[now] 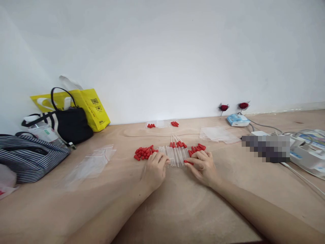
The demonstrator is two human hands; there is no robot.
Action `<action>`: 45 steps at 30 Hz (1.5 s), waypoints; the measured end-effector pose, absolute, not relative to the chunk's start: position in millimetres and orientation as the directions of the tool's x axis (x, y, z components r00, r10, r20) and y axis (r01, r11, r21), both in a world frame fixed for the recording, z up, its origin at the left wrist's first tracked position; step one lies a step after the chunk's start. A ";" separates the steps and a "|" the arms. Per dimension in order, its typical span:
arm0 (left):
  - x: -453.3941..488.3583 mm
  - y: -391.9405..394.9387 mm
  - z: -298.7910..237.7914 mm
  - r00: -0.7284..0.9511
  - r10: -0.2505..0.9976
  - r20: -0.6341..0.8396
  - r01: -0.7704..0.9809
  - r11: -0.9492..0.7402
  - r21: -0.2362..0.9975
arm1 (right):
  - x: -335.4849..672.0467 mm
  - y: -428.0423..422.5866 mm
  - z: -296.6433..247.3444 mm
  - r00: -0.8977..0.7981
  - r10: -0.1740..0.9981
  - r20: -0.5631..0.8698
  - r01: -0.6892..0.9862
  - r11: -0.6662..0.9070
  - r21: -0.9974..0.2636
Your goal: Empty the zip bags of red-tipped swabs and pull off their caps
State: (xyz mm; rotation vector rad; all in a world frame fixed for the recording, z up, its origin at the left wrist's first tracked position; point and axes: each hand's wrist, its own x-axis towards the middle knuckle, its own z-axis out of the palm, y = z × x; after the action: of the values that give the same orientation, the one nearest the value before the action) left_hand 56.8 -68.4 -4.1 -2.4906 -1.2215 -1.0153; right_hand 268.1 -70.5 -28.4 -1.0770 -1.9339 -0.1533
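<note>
A row of thin clear dropper tubes (177,156) lies side by side on the table between my hands. My left hand (154,169) is closed at the left of the row, its fingertips pinching what looks like the end of a clear tube. Between thumb and fingers, my right hand (204,167) grips a red rubber bulb (188,162) at the row's right side. A heap of red bulbs (144,152) lies beyond my left hand, and a smaller group (199,147) is just beyond my right. Several droppers with bulbs fitted (179,143) rest behind the row, tubes pointing away.
Flat clear zip bags lie at left (93,164) and right (218,134). Two bags with red bulbs (162,124) are near the wall. A striped bag (33,159), black bag (73,125) and yellow bag (98,108) stand left. Power strips (309,156) and cables fill the right.
</note>
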 end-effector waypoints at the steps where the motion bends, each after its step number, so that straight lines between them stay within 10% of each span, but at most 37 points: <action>1: 57.4 -65.8 0.8 0.384 0.667 0.638 0.751 -0.627 0.204 | 271.0 -66.8 -26.6 -0.172 0.663 0.729 0.759 0.560 -0.331; 6: 64.5 -37.1 22.4 0.135 0.956 0.261 0.593 -0.289 0.751 | 290.7 -29.6 -9.1 0.085 0.902 0.423 0.795 0.195 -0.575; 9: 72.8 -15.5 28.0 0.102 0.992 0.070 0.552 -0.115 0.826 | 297.7 -2.7 0.7 0.224 0.959 0.176 0.768 -0.062 -0.637; 28: 107.4 10.1 9.5 0.048 0.989 0.142 0.858 -0.113 0.501 | 279.8 25.6 -2.3 0.204 0.977 0.067 0.903 -0.161 -0.398; 39: 52.4 -47.0 -8.4 0.345 0.731 0.589 0.760 -0.586 0.281 | 267.5 26.6 12.6 0.070 0.994 0.090 0.945 -0.037 -0.324; 45: 40.0 -52.6 -15.0 0.293 0.697 0.654 0.772 -0.576 0.268 | 254.7 28.5 9.7 0.081 0.995 0.060 0.952 -0.060 -0.300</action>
State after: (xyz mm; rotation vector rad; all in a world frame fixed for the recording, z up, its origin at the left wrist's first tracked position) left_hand 40.0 -52.6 -15.0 -2.4453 -1.3943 -1.1555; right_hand 254.7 28.5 9.7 -2.0996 -1.9528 0.2352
